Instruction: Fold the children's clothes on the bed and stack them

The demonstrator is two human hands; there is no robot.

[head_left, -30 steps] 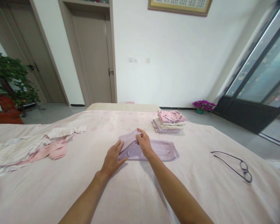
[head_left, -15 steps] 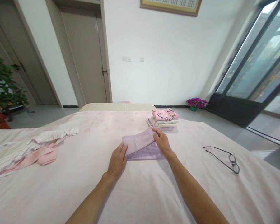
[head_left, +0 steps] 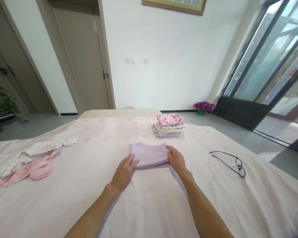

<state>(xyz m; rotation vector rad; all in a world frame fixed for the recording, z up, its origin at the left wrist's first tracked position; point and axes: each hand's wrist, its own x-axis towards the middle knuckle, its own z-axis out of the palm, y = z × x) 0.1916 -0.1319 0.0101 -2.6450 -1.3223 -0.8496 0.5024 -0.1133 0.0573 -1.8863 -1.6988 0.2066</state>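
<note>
A ribbed lilac garment, folded into a flat strip, lies on the pale pink sheet right in front of me. My left hand grips its left end, thumb on top and fingers at the edge. At the opposite end my right hand pinches the right edge between thumb and fingers. The layers sit slightly apart along the near right side. What kind of garment it is cannot be told. Just beyond it to the right stands a stack of folded clothes, with a pink printed piece on top.
Loose striped and pink clothes lie spread out at the left. Black-framed eyeglasses rest with temples unfolded on the sheet at the right. A potted purple flower stands on the floor by the glass door.
The raised upper layer of the lilac garment has come down over the lower one, my right hand lowering with its edge. The whole view has shifted slightly.
</note>
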